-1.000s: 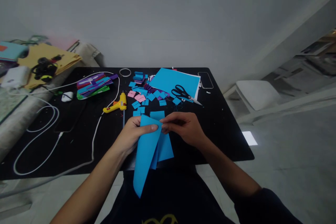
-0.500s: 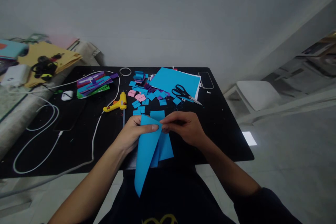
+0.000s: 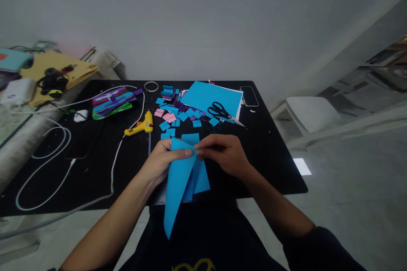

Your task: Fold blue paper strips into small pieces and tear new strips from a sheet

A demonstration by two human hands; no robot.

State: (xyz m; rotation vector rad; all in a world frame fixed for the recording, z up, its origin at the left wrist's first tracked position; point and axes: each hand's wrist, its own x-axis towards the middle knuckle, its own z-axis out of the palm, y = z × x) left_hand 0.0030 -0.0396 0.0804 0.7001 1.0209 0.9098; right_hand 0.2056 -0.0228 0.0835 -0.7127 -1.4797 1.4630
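A folded or curled blue sheet (image 3: 178, 182) hangs from my left hand (image 3: 162, 159), whose thumb lies across its upper part. My right hand (image 3: 222, 153) pinches the sheet's upper right edge between thumb and fingertips, close to my left thumb. Behind the held sheet, further blue paper (image 3: 201, 178) lies at the table's front edge, partly hidden. Beyond my hands are small blue pieces (image 3: 197, 123), pink pieces (image 3: 169, 117) and black-handled scissors (image 3: 222, 112) resting on a large blue sheet (image 3: 203, 93).
On the black table (image 3: 260, 156), a yellow glue gun (image 3: 140, 125) lies left of the pieces. Bundled coloured strips (image 3: 112, 101), a white cable (image 3: 114, 163), an earphone case (image 3: 81, 115) and a dark phone (image 3: 84, 139) are further left. A white stool (image 3: 310, 114) stands at right.
The held blue sheet has shifted very slightly to the right at its top. Both hands keep nearly the same place and grip.
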